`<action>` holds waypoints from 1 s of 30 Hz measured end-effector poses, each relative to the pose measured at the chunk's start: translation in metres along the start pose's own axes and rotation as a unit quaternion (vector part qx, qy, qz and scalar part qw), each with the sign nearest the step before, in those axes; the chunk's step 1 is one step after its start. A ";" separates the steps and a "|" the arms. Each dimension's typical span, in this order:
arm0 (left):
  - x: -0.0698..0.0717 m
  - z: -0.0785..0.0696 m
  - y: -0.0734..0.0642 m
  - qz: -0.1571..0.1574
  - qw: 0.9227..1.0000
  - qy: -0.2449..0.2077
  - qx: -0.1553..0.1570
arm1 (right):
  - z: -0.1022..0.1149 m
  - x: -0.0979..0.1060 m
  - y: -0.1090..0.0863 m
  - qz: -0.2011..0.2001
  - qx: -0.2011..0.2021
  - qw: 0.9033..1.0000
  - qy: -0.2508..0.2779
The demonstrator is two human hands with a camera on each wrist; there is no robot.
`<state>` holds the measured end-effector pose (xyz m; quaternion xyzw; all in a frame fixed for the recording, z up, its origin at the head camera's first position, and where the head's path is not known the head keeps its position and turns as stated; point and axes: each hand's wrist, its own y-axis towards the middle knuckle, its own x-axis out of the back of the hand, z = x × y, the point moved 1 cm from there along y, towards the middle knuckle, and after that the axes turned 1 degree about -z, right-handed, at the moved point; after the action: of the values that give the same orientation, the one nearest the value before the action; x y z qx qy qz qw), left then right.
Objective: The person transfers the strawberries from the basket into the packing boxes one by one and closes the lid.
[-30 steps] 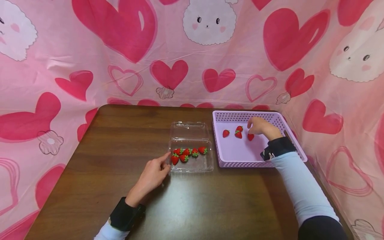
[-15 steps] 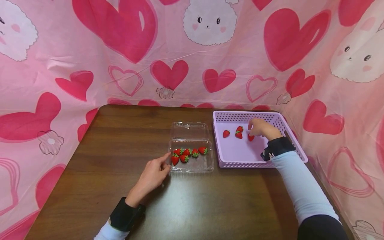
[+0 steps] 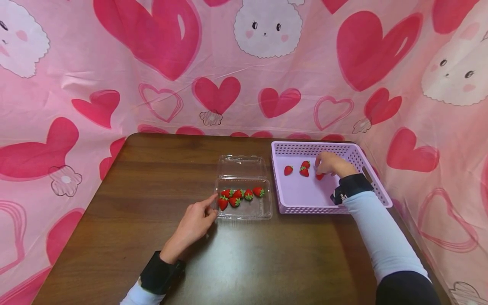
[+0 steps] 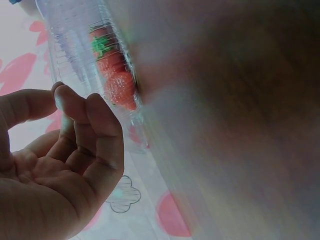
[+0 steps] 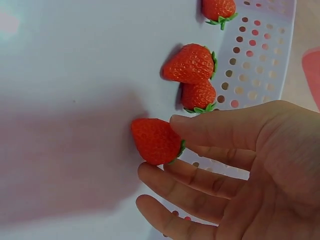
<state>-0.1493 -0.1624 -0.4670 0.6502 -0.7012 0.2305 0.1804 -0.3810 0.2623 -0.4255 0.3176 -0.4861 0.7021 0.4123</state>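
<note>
My left hand is at the near left corner of a clear plastic clamshell box, its thumb and forefinger pinching the edge. Several red strawberries with green leaf caps lie inside, mostly toward the left. Over in the lilac basket, my right hand holds a strawberry between thumb and fingers, low over the basket floor. Its pointed end faces away from the palm in the right wrist view. Left of that hand are a lone strawberry and a touching pair.
Both containers stand side by side on a dark wooden table, with a narrow gap between them. The box's lid lies folded back behind it. A pink heart-print cloth hangs along the table's back and sides.
My right hand has sunk slightly, its fingers now closer round the strawberry. The left hand stays at the box's corner.
</note>
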 end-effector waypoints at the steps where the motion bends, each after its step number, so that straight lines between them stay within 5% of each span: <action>1: 0.000 0.000 0.000 0.000 1.000 -0.001 -0.001 | -0.001 -0.001 0.001 -0.001 0.000 1.000 -0.002; 10: 0.000 0.000 0.002 -0.010 0.999 0.022 -0.022 | -0.003 -0.003 0.004 0.013 0.004 1.000 0.000; 30: 0.000 0.000 0.001 -0.003 1.000 0.005 -0.008 | -0.005 -0.004 0.003 0.009 0.004 1.000 0.001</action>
<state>-0.1501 -0.1619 -0.4669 0.6496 -0.7001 0.2277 0.1899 -0.3818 0.2650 -0.4314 0.3143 -0.4860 0.7080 0.4047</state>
